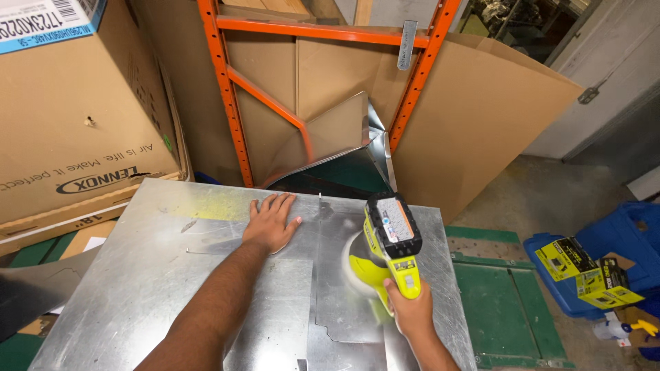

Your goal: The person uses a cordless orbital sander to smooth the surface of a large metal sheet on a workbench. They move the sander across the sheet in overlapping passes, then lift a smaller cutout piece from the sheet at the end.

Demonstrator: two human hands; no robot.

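Lime-green cordless power buffer with round pad (381, 257) sits pad-down on flat grey sheet metal (206, 275) | right hand (410, 309) fingers wrapped round handle | left hand (270, 221) fingers spread, pinning sheet beside pad | judgement: keep pad level, light pressure, left hand apart.

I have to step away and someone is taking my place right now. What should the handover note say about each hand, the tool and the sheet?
Left hand: flat, palm down on the sheet metal, pinning it.
Right hand: closed on the handle of the yellow-green cordless buffer, pad pressed on the sheet near its right side.
Sheet lies on the work surface in front of the orange rack.
Done: cannot tell how much is worked.
Left: cannot tell from this view.
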